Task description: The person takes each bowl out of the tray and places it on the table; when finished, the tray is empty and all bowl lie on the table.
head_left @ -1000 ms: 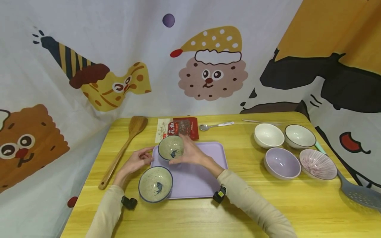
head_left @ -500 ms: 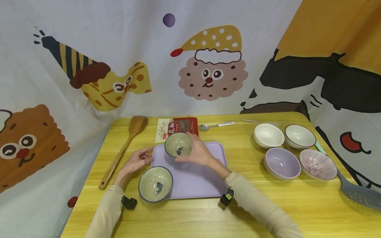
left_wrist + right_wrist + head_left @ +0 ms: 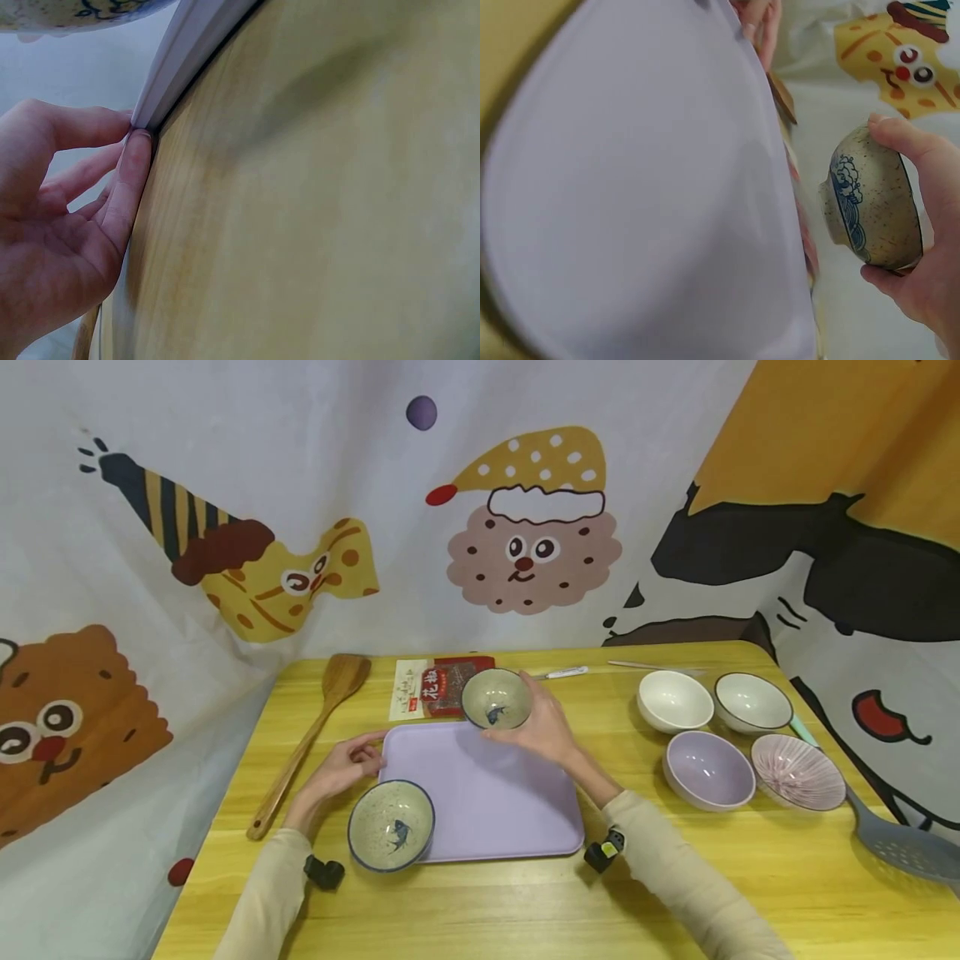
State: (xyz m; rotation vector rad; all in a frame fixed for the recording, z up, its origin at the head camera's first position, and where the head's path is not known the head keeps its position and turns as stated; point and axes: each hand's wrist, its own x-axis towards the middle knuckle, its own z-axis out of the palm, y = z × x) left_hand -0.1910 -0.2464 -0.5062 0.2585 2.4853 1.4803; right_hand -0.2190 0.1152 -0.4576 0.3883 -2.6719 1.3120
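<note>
My right hand point(image 3: 546, 720) grips a small speckled bowl point(image 3: 497, 700) with a blue fish inside, thumb and fingers spread around its rim. In the right wrist view that bowl point(image 3: 874, 199) is seen side-on, held above table level and apart from the tray. A lilac tray point(image 3: 487, 793) lies on the table. At its left edge my left hand point(image 3: 341, 768) pinches the rim; the left wrist view shows thumb and forefinger meeting on the tray edge point(image 3: 180, 64). A larger matching fish bowl point(image 3: 391, 825) overlaps the tray's front left corner.
A wooden spatula point(image 3: 311, 747) lies at left. Behind the tray are a red seasoning packet point(image 3: 442, 685) and a partly hidden spoon point(image 3: 566, 672). At right stand a white bowl point(image 3: 675, 702), a dark-rimmed bowl point(image 3: 752, 702), a purple bowl point(image 3: 708, 770), a striped bowl point(image 3: 798, 772) and a grey slotted turner point(image 3: 903, 847).
My right hand has carried the small bowl rightward and toward the back, from over the tray's left part to its back edge. The left hand and the larger bowl have stayed put.
</note>
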